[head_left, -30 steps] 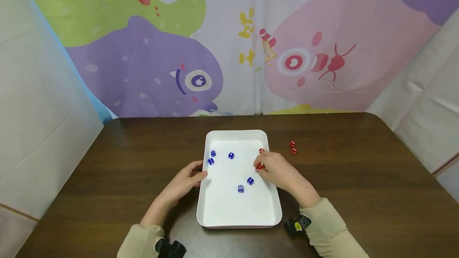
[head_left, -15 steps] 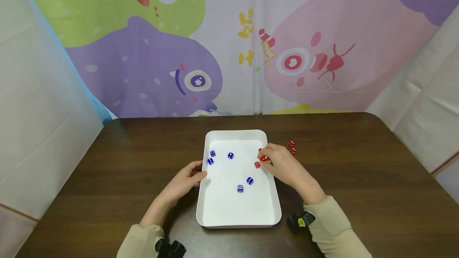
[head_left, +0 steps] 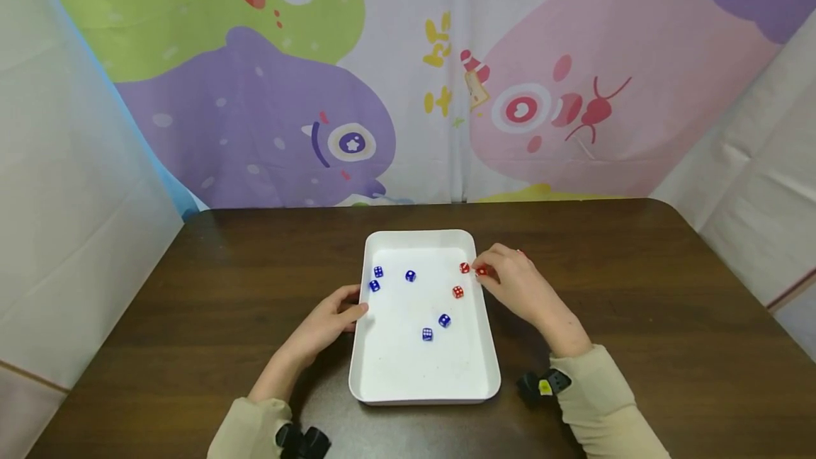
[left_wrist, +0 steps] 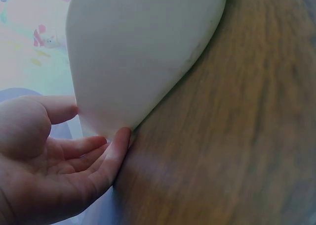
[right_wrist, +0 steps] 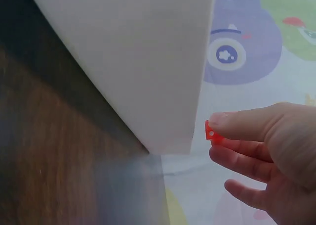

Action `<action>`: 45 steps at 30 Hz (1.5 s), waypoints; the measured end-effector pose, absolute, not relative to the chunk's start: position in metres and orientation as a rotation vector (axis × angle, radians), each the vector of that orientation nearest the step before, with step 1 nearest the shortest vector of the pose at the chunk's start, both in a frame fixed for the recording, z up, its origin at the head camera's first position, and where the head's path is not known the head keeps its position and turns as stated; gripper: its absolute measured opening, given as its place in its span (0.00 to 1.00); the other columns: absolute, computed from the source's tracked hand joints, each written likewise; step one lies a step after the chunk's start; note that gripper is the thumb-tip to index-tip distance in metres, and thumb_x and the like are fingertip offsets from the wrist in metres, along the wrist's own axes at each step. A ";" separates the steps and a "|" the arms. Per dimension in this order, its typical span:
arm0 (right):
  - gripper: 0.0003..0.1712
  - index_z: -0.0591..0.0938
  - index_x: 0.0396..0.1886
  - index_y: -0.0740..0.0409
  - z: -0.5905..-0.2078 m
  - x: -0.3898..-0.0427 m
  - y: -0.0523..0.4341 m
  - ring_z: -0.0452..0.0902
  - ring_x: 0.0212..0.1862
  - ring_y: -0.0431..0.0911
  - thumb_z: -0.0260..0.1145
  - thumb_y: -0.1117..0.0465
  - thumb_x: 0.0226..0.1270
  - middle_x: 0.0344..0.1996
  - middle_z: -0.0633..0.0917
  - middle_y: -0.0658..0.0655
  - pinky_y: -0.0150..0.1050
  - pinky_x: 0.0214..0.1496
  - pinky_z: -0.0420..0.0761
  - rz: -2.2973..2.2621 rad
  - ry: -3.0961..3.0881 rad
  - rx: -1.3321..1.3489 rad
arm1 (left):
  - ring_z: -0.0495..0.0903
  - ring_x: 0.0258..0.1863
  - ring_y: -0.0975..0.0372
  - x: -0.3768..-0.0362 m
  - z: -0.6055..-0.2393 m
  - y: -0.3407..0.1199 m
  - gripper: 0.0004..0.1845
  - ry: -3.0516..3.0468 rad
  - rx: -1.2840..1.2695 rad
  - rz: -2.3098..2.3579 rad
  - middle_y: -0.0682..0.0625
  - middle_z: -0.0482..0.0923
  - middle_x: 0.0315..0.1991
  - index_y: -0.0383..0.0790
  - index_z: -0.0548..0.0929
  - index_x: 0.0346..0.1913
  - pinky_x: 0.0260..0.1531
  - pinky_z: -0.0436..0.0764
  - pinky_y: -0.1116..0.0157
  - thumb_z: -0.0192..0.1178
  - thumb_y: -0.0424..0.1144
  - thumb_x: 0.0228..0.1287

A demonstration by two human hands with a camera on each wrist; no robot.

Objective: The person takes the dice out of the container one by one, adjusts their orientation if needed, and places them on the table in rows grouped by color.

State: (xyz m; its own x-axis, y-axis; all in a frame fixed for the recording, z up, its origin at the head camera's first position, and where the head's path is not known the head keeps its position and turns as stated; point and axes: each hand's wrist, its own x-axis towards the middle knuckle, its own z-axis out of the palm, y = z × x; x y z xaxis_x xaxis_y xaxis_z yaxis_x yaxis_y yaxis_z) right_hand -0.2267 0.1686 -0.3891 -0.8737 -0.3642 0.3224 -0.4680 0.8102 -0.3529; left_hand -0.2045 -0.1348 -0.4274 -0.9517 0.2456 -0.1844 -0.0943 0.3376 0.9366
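Note:
A white tray (head_left: 423, 374) lies on the table with blue and red dice in it. My left hand (head_left: 328, 324) holds the tray's left side, thumb at the rim and fingertips low against the outer wall (left_wrist: 133, 57). Just over the tray's right rim, my right hand (head_left: 519, 285) pinches a red die (right_wrist: 211, 131) between thumb and fingers. Two red dice lie in the tray nearby, one red die (head_left: 465, 268) close to the fingertips and another red die (head_left: 457, 292) nearer me. Several blue dice, among them a blue die (head_left: 444, 320), are spread over the tray.
Behind the right hand, a bit of a red die (head_left: 523, 253) shows on the dark wooden table (head_left: 268, 253). A printed cartoon curtain (head_left: 287, 126) hangs along the table's far edge. White cloth sheets (head_left: 83, 161) enclose the sides.
My right hand has lifted a red die and carried it right, from inside the tray to its right rim. It now mostly covers the red dice on the table. The left hand stays put.

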 end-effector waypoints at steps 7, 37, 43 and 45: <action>0.07 0.82 0.33 0.60 -0.393 -0.229 0.179 0.73 0.30 0.44 0.68 0.67 0.53 0.30 0.79 0.53 0.39 0.35 0.77 0.640 -2.768 0.610 | 0.74 0.46 0.55 -0.204 -0.429 -0.135 0.27 2.302 0.148 1.660 0.37 0.71 0.52 0.32 0.62 0.63 0.44 0.78 0.59 0.53 0.40 0.65; 0.04 0.82 0.29 0.59 -0.398 -0.238 0.213 0.75 0.31 0.49 0.69 0.66 0.51 0.26 0.78 0.55 0.47 0.38 0.76 0.482 -2.960 0.480 | 0.73 0.49 0.53 -0.207 -0.431 -0.135 0.26 2.312 0.142 1.655 0.37 0.67 0.56 0.31 0.63 0.63 0.45 0.78 0.59 0.52 0.40 0.66; 0.06 0.83 0.31 0.59 -0.398 -0.237 0.220 0.75 0.31 0.51 0.69 0.65 0.52 0.27 0.78 0.56 0.49 0.38 0.76 0.494 -2.993 0.424 | 0.73 0.49 0.53 -0.207 -0.431 -0.135 0.26 2.313 0.149 1.652 0.36 0.67 0.56 0.31 0.63 0.63 0.45 0.78 0.59 0.52 0.40 0.66; 0.06 0.82 0.32 0.59 -0.397 -0.237 0.221 0.76 0.32 0.51 0.69 0.65 0.52 0.28 0.79 0.57 0.50 0.38 0.76 0.496 -3.013 0.396 | 0.73 0.49 0.52 -0.206 -0.431 -0.136 0.26 2.311 0.152 1.655 0.36 0.67 0.56 0.31 0.63 0.63 0.45 0.78 0.59 0.52 0.40 0.66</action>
